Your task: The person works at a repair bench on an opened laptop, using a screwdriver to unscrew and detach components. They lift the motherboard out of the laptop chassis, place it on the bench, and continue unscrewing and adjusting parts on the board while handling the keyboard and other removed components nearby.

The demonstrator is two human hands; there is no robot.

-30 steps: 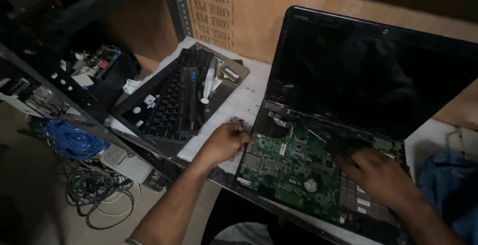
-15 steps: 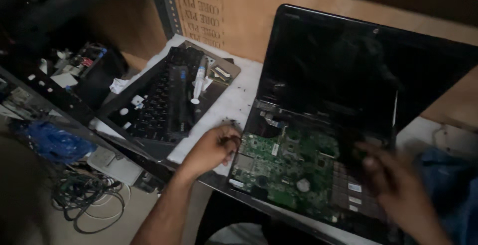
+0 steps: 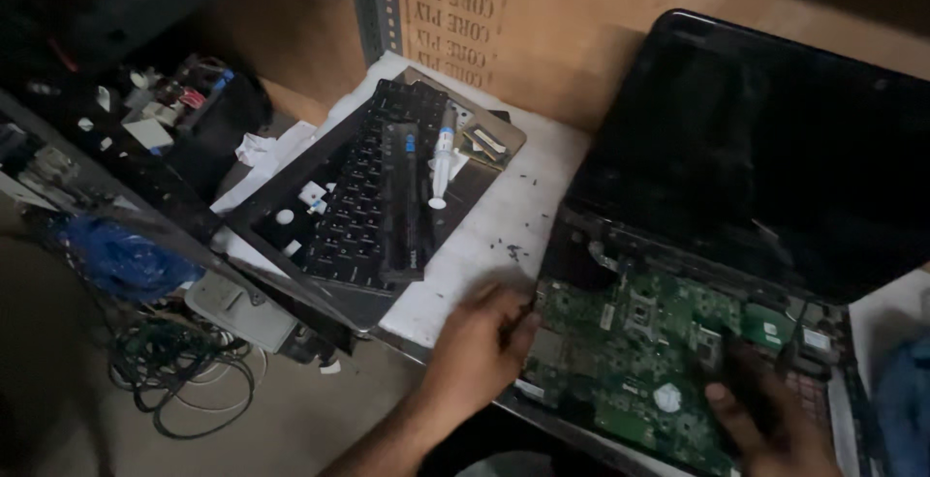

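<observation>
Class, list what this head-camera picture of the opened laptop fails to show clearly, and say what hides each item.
1. Left hand fingertips: blurred and dim at the green circuit board edge, so any grip is unclear.
2. Right hand: partly cut off by the bottom edge; dark, so anything held is uncertain.
3. Small dark specks on the white table: too small to identify.
4. Laptop screen: black, showing nothing.

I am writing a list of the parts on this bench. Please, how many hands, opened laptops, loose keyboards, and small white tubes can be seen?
Hands: 2, the left hand and the right hand
Opened laptops: 1, the laptop with its green board bare
Loose keyboards: 1, the keyboard
Small white tubes: 1, the tube lying on the keyboard
Total: 5
</observation>
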